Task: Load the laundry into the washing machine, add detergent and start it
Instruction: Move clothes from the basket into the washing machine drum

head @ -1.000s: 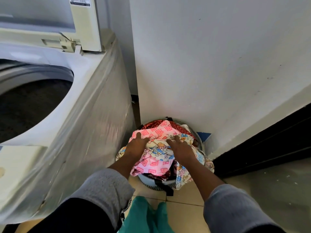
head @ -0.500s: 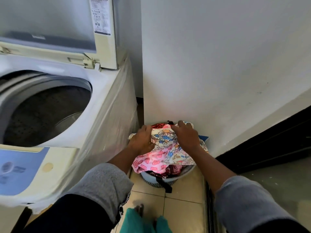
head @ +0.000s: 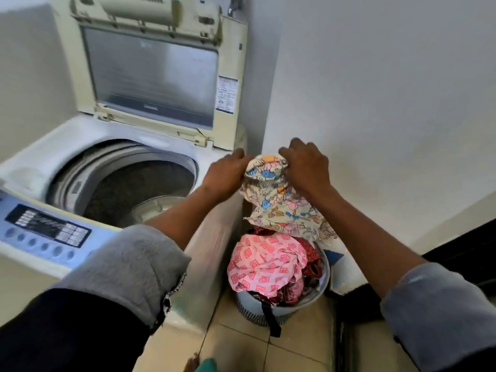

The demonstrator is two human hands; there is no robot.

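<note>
Head view. My left hand (head: 225, 175) and right hand (head: 306, 167) both pinch the bunched top of the floral cloth (head: 279, 208). It hangs lengthwise straight down, tail above the basket (head: 271, 310). The open drum (head: 128, 189) lies left of my grip, and the left hand is nearer it.

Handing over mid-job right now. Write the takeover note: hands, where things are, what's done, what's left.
Left hand and right hand both grip the top of the floral cloth, held above the basket, beside the washing machine.
Lid is up; no clothes show in the drum.
The pink garment and darker pieces lie in the basket.
Done: lid opened, one piece picked up.
Left: drop it in the drum, load the rest, add detergent (none in view), start at the control panel.
</note>
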